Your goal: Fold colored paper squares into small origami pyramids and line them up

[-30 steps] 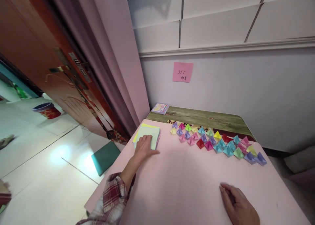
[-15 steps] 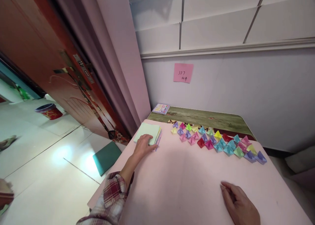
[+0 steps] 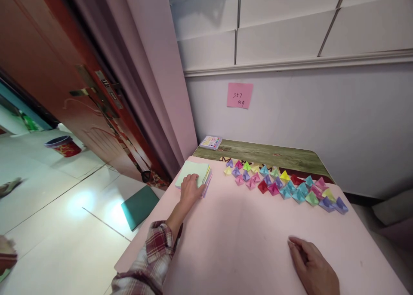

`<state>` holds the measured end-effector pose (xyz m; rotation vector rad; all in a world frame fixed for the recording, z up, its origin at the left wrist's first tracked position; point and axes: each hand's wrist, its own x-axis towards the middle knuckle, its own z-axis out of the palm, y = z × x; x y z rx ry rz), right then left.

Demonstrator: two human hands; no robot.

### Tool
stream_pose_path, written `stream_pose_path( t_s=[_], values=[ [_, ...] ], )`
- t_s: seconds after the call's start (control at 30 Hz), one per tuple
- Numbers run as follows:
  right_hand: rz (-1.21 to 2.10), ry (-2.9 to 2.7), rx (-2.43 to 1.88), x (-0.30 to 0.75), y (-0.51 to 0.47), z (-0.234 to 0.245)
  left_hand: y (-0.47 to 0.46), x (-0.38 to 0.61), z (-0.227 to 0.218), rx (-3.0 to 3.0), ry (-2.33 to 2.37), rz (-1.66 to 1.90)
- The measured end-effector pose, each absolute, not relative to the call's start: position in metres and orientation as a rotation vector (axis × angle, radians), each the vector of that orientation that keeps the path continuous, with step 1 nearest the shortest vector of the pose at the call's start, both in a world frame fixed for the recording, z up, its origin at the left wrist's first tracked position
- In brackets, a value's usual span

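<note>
A stack of square coloured paper (image 3: 193, 170), pale green on top with yellow and purple edges showing, lies at the far left of the pink tabletop. Across its near right part rests my left hand (image 3: 191, 191), fingers apart on the top sheet and thumb by the right edge. My right hand (image 3: 314, 265) lies at the near right of the table, its fingers curled in and the thumb against them, with nothing visible in it. Beyond both hands, several small folded paper boats (image 3: 273, 188) in many colours stand in slanting rows.
The pink tabletop (image 3: 232, 239) has a green wood-patterned strip at its far edge. A small printed packet (image 3: 211, 142) lies there at the left. A pink note (image 3: 239, 95) sticks to the wall. On the floor are a dark green flat object (image 3: 140, 207) and a red bucket (image 3: 64, 146).
My left hand and forearm have shifted slightly right over the paper stack, and the thumb has drawn in closer to the fingers. My right hand stays in place.
</note>
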<state>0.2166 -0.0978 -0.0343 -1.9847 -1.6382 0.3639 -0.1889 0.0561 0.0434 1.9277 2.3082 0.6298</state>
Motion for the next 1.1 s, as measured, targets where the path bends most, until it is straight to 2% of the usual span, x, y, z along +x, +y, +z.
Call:
stream_pose_path(
  t_s=[0.6, 1.1],
  values=[
    [0.332, -1.658, -1.965, 0.215, -0.098, -0.03, 0.069, -0.217, 0.041, 1.446, 1.991, 1.044],
    [0.325, -1.635, -1.974, 0.214, -0.097, -0.028, 0.075, -0.224, 0.036, 1.237, 1.814, 1.124]
  ],
)
